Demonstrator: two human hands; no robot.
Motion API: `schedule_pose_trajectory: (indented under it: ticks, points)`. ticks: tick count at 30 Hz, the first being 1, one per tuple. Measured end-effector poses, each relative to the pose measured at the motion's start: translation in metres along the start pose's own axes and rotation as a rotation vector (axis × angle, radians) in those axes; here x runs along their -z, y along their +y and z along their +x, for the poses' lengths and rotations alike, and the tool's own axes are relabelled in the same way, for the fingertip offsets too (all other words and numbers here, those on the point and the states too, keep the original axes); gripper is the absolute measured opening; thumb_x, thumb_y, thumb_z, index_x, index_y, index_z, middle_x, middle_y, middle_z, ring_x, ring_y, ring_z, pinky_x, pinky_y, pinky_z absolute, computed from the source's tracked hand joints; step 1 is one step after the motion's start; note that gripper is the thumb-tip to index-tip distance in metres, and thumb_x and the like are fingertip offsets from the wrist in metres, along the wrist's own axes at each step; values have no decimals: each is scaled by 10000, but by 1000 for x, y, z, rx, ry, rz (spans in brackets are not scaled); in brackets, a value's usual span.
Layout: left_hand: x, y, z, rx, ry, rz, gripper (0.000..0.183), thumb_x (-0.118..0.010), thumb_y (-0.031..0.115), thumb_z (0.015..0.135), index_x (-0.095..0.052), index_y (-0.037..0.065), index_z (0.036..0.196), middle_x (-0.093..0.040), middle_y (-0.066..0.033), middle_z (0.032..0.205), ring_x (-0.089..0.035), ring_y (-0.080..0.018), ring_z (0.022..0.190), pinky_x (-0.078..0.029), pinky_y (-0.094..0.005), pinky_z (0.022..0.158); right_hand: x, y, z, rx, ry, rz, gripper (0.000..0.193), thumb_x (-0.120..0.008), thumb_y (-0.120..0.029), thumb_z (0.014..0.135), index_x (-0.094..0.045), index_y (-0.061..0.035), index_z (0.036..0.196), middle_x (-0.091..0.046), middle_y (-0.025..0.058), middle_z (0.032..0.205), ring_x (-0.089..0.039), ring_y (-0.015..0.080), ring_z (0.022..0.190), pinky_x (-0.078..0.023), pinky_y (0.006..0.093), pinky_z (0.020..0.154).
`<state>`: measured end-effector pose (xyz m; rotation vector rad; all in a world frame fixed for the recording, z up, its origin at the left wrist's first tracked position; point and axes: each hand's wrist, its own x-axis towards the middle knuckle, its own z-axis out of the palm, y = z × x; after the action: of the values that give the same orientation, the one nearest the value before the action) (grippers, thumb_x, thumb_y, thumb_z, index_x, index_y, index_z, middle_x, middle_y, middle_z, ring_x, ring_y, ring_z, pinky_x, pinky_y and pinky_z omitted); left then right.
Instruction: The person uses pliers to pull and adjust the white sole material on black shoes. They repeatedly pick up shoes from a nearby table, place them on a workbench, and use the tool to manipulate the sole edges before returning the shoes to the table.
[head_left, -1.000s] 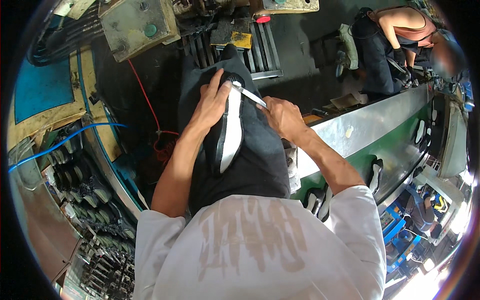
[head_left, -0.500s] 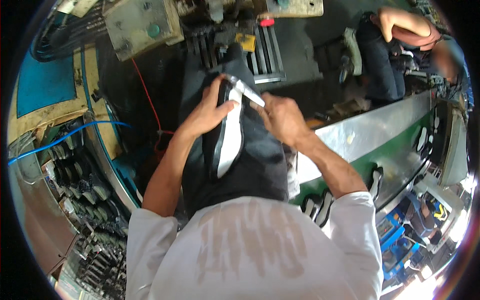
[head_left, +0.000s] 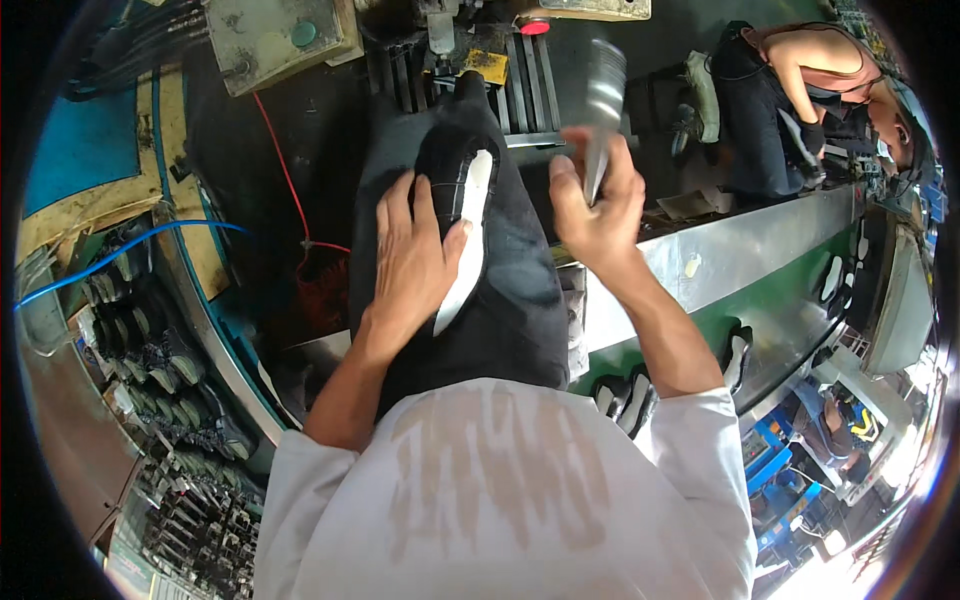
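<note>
- The left hand (head_left: 415, 260) pressed flat, fingers spread, on a black shoe (head_left: 462, 195) with a white sole, resting on the dark lap.
- The right hand (head_left: 595, 205) gripped a blurred metal tool (head_left: 603, 110), raised right of the shoe.

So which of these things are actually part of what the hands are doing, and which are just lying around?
In use:
- black shoe with white sole, pressed by left hand
- blurred metal tool, raised in right hand

Lying about:
- shoes on green conveyor
- blue cable
- red wire
</note>
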<state>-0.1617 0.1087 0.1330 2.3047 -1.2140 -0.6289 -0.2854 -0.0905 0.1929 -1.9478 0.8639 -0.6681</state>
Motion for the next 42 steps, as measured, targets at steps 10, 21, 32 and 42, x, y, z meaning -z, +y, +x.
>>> schedule_pose_trajectory:
  ticks: [10, 21, 32, 42]
  points:
    - [11, 1, -43, 332, -206, -613, 979, -732, 292, 1025, -110, 45, 1740, -385, -394, 1655, -505, -526, 1472, -430, -489, 1207, -19, 5, 31, 189, -52, -182, 210, -746, -103, 842, -656, -16, 1011, -739, 239, 835, -739, 463, 744, -591, 521, 679]
    - [9, -7, -43, 274, -226, -905, 1016, -766, 160, 991, -110, 91, 1763, -267, -267, 1767, -326, -350, 1614, -328, -428, 1284, -38, 42, 5, 234, 18, -320, 254, -729, -50, 822, -611, 4, 1041, -724, 263, 865, -730, 486, 796, -588, 533, 720]
    - [44, 47, 10, -36, -618, -752, 960, -750, 136, 842, -355, 68, 1714, -372, -204, 1743, -374, -289, 1594, -274, -395, 1304, 93, 88, -146, -605, 108, -74, 456, -642, -393, 1106, -719, 40, 986, -692, 94, 690, -644, 144, 561, -528, 355, 562]
    - [-112, 152, 73, -124, -1335, -435, 915, -746, 162, 889, -355, 44, 1709, -424, -203, 1705, -427, -268, 1547, -305, -353, 1275, 184, 91, -277, -752, 492, -55, 594, -442, -463, 1174, -735, 11, 971, -708, 63, 712, -674, 162, 673, -503, 322, 661]
